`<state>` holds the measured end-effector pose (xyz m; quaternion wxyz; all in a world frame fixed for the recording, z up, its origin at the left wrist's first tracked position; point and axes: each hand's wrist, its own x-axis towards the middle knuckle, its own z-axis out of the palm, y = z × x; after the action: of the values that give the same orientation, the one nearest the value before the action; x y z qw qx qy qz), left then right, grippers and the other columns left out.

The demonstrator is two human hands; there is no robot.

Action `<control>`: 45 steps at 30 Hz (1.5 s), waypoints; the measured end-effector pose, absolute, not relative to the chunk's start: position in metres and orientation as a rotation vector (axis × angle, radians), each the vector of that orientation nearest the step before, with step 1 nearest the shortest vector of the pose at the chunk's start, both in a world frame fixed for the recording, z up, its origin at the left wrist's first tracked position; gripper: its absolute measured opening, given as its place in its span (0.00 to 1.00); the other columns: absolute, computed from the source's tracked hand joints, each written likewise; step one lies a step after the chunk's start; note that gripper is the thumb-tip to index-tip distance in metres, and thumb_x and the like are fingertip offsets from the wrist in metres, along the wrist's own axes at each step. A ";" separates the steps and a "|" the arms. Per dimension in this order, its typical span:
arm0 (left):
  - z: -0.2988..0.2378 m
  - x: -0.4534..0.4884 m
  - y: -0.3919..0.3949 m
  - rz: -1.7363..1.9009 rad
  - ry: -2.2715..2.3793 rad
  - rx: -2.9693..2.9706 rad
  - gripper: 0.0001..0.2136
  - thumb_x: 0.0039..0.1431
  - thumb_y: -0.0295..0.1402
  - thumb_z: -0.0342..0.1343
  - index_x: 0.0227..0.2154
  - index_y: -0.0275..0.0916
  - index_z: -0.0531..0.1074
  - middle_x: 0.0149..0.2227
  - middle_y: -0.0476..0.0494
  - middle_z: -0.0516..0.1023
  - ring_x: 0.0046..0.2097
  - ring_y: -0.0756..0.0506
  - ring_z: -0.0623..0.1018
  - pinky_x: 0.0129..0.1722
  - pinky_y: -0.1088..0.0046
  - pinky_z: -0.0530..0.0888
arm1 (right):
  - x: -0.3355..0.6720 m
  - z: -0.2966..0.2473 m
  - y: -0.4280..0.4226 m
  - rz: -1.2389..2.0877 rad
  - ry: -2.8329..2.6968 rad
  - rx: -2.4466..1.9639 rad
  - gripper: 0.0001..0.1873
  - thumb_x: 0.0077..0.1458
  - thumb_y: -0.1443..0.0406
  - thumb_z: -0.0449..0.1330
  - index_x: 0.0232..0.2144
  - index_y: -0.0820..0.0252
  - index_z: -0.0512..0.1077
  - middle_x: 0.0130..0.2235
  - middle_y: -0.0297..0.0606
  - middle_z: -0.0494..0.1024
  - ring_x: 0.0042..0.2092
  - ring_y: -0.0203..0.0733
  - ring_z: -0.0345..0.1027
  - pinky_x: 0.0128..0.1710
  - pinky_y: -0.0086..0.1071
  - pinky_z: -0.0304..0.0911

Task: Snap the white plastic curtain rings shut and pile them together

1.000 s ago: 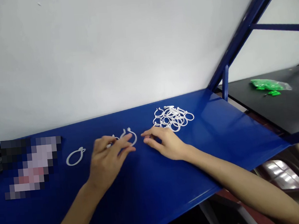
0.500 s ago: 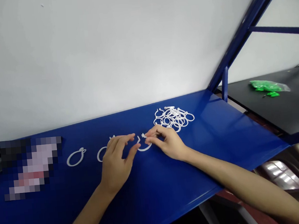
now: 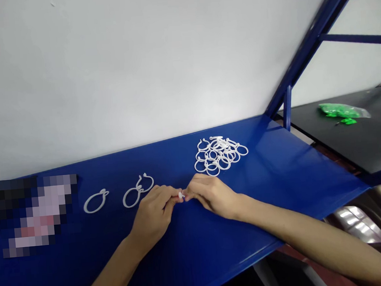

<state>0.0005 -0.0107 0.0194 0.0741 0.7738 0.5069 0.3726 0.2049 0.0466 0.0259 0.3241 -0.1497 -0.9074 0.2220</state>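
Observation:
My left hand point(image 3: 156, 212) and my right hand point(image 3: 211, 196) meet above the blue table, pinching a small white plastic ring point(image 3: 181, 194) between thumbs and fingertips. Only the ring's end pieces show; the fingers hide the rest of it. Just left of my left hand lie a closed white ring point(image 3: 131, 198) and an open one point(image 3: 149, 182), touching each other. Farther left, a single closed ring point(image 3: 95, 203) rests alone. Beyond my right hand is a loose pile of white rings point(image 3: 223, 151), some with gaps in them.
The blue table point(image 3: 213, 252) runs along a pale wall point(image 3: 157, 66). A blurred-out item point(image 3: 46, 213) lies at the left. On the right, past a blue metal frame point(image 3: 304, 39), a black table point(image 3: 340, 143) carries a clear bag of green pieces point(image 3: 341, 109).
Both hands have come together, and my left hand, previously spread beside the ring, now pinches it too. The ring has dropped slightly toward me.

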 end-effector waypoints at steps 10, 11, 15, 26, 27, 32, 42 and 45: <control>0.025 -0.019 0.004 0.920 2.001 2.486 0.14 0.68 0.38 0.49 0.50 0.41 0.73 0.49 0.40 0.79 0.51 0.37 0.75 0.52 0.56 0.71 | 0.221 0.036 0.091 0.167 -2.203 -0.766 0.07 0.68 0.65 0.55 0.38 0.55 0.74 0.40 0.38 0.80 0.43 0.45 0.68 0.46 0.40 0.65; 0.025 -0.027 0.006 0.800 2.085 2.477 0.15 0.68 0.39 0.48 0.50 0.40 0.73 0.49 0.39 0.79 0.51 0.35 0.75 0.50 0.54 0.71 | 0.227 0.037 0.102 0.135 -2.168 -0.831 0.07 0.67 0.65 0.56 0.37 0.54 0.74 0.41 0.38 0.80 0.43 0.45 0.68 0.47 0.42 0.64; 0.021 -0.051 0.013 0.465 2.245 2.399 0.18 0.66 0.44 0.49 0.47 0.38 0.75 0.48 0.35 0.78 0.49 0.31 0.74 0.45 0.51 0.71 | 0.252 0.037 0.147 0.079 -2.051 -1.082 0.02 0.60 0.67 0.62 0.35 0.55 0.75 0.44 0.41 0.77 0.47 0.49 0.68 0.51 0.47 0.63; 0.015 -0.051 0.017 0.430 2.191 2.375 0.16 0.66 0.40 0.48 0.47 0.38 0.75 0.51 0.35 0.74 0.51 0.34 0.73 0.49 0.54 0.72 | 0.268 0.046 0.198 0.400 -2.385 -1.355 0.09 0.60 0.63 0.60 0.33 0.59 0.79 0.38 0.41 0.83 0.40 0.46 0.75 0.40 0.37 0.66; 0.015 -0.050 0.016 0.439 2.184 2.373 0.16 0.66 0.40 0.48 0.47 0.38 0.75 0.51 0.35 0.74 0.51 0.35 0.73 0.50 0.53 0.71 | 0.268 0.046 0.197 0.389 -2.386 -1.354 0.09 0.60 0.62 0.59 0.34 0.59 0.79 0.39 0.42 0.83 0.41 0.46 0.75 0.41 0.37 0.66; 0.016 -0.047 0.014 0.455 2.151 2.372 0.16 0.67 0.39 0.46 0.47 0.39 0.76 0.51 0.36 0.75 0.51 0.35 0.74 0.49 0.54 0.71 | 0.266 0.042 0.197 0.281 -2.375 -1.269 0.09 0.62 0.62 0.59 0.38 0.59 0.78 0.41 0.42 0.81 0.43 0.46 0.74 0.45 0.39 0.66; 0.021 -0.043 0.012 0.780 2.065 2.400 0.14 0.68 0.41 0.47 0.39 0.41 0.76 0.43 0.41 0.82 0.44 0.39 0.79 0.47 0.58 0.72 | 0.245 0.050 0.155 0.042 -2.175 -1.098 0.10 0.64 0.63 0.58 0.45 0.60 0.74 0.48 0.48 0.76 0.52 0.54 0.68 0.55 0.51 0.64; 0.025 -0.037 0.007 1.013 1.974 2.310 0.13 0.68 0.42 0.48 0.40 0.42 0.74 0.40 0.44 0.83 0.41 0.41 0.80 0.44 0.64 0.73 | 0.218 0.049 0.110 0.283 -2.272 -0.910 0.10 0.66 0.63 0.56 0.47 0.58 0.72 0.47 0.44 0.77 0.51 0.49 0.70 0.53 0.46 0.67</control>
<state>-0.0368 0.0072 0.0246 -0.0308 0.7209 0.6160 0.3161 0.2176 0.1096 0.0492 0.3323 -0.3481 -0.8698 0.1084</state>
